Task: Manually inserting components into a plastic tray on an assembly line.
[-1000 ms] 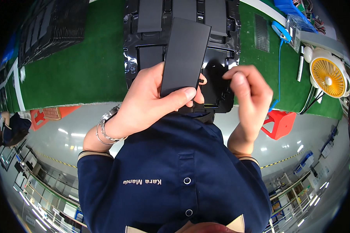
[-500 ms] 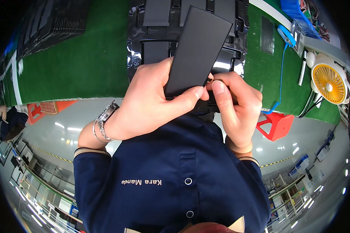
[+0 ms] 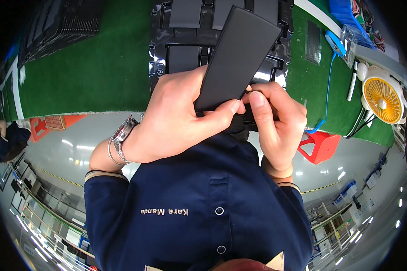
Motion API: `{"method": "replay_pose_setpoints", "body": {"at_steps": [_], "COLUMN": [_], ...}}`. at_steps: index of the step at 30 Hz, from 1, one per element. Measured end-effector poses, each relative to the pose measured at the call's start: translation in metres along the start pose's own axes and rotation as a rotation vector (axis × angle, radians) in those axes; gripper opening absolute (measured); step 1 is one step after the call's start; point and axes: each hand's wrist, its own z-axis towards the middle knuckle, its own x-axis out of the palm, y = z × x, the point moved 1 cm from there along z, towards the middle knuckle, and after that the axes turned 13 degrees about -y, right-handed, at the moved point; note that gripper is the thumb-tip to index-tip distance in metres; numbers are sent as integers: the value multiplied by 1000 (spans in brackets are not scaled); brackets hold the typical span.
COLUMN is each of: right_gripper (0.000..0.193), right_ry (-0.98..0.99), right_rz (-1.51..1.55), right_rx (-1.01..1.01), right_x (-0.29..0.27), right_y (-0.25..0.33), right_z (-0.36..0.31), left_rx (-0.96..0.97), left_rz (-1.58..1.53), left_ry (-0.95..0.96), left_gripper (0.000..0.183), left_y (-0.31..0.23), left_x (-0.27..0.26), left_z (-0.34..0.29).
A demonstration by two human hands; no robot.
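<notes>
A flat black rectangular pack point(image 3: 239, 58), which looks like a battery, is held tilted, its top leaning right. My left hand point(image 3: 176, 113) grips its lower end, thumb across the near edge and fingers behind it. At the pack's lower right corner my right hand point(image 3: 278, 117) is closed in a pinch, thumb against forefinger. A small dark piece shows by these fingertips, too small to make out. Beneath both hands lies a glossy black moulded tray point(image 3: 158, 40), with similar black packs point(image 3: 183, 58) in its pockets.
The bench has a green mat point(image 3: 122, 58). Stacked black trays point(image 3: 68, 27) stand far left. To the right are a yellow and white fan point(image 3: 382, 100), a blue coiled cord point(image 3: 319, 125) and a blue bin point(image 3: 348, 22) of wires. A red stool point(image 3: 319, 147) sits below the bench edge.
The pack has shifted slightly right and leans a little further right. Both hands keep nearly the same places, the right one still pinching at the pack's corner.
</notes>
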Motion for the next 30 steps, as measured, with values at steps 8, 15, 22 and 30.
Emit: {"method": "replay_pose_setpoints", "body": {"at_steps": [8,15,22,30], "right_gripper": [7,8,8,8], "right_ry": [14,17,16,5], "right_rz": [15,-4,-21,6], "right_rx": [-29,-2,5,14], "right_x": [-1,-1,-1,1], "right_y": [-1,-2,-3,-3], "right_z": [1,1,1,1], "left_rx": [-17,-40,-8,-49], "left_rz": [-24,-23,-38,-31], "left_ry": [0,3,-6,-5], "left_gripper": [19,19,19,19], "left_y": [2,2,3,2], "left_x": [0,0,0,-1], "left_z": [0,-1,-1,-1]}}
